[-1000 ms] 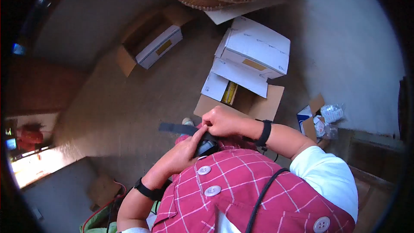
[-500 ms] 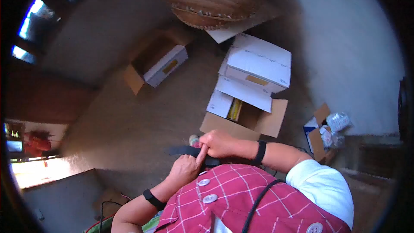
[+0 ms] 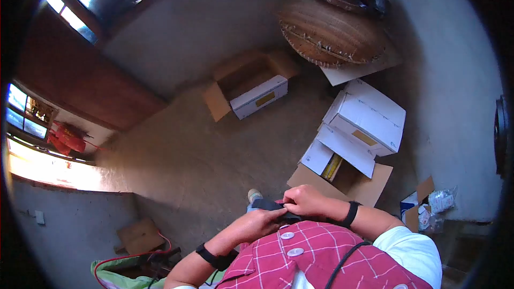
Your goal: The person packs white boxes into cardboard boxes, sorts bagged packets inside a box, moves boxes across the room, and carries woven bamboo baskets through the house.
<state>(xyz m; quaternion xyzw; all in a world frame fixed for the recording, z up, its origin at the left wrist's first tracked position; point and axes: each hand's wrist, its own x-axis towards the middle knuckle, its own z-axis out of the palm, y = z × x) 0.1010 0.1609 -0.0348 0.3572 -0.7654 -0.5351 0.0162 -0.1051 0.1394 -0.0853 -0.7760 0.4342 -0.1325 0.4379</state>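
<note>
In front of my red checked apron (image 3: 321,241), both hands are close together at waist height. My left hand (image 3: 259,222) is closed, its fingers reaching in under the right one. My right hand (image 3: 306,201) is curled into a pinch beside it. Between and behind them shows a dark grey piece of soft-looking material (image 3: 266,204), partly hidden by the fingers. Both hands seem to grip it, though the exact hold is covered. A black band (image 3: 350,214) circles my right wrist, and a dark watch-like band (image 3: 210,257) the left.
Ahead on the right, an open carton (image 3: 369,184) with something yellow inside stands against a closed white carton (image 3: 369,115). Another open carton (image 3: 259,96) lies farther off. Woven round trays (image 3: 332,29) lean behind. A small box (image 3: 417,203) with plastic-wrapped items sits by the right wall.
My view has swung left and up, so the cartons appear farther right and lower. The left fingers, upright before, now lie flatter against the right hand.
</note>
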